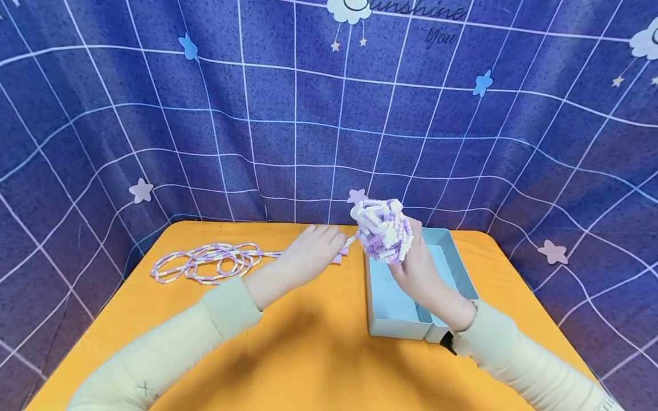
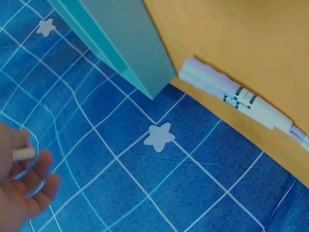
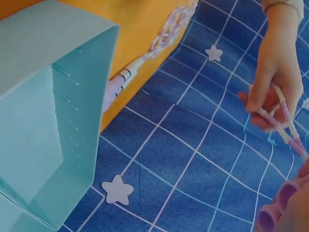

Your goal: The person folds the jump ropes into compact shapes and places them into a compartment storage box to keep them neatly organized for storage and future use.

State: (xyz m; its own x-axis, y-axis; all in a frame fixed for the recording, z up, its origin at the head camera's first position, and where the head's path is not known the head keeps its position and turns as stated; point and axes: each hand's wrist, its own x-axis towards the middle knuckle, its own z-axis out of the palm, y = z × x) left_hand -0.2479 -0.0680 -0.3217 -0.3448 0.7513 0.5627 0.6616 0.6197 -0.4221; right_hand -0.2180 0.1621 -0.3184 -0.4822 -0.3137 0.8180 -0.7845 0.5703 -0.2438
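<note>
A bunched jump rope (image 1: 382,231) with white and purple beads is gripped in my right hand (image 1: 418,265), raised above the table's back right. Purple handle ends (image 3: 266,217) stick out of that grip in the right wrist view. My left hand (image 1: 313,251), up beside the bundle, pinches a beaded strand (image 3: 285,123) of the same rope between thumb and fingers. A second beaded jump rope (image 1: 216,262) lies in loose coils at the table's left. Its purple and white handle (image 2: 210,79) points toward the box.
A light blue box (image 1: 396,328) with a divider stands at the right of the orange table (image 1: 329,365), below my right hand. Behind the table hangs a dark blue curtain (image 1: 288,137) with a white grid and stars.
</note>
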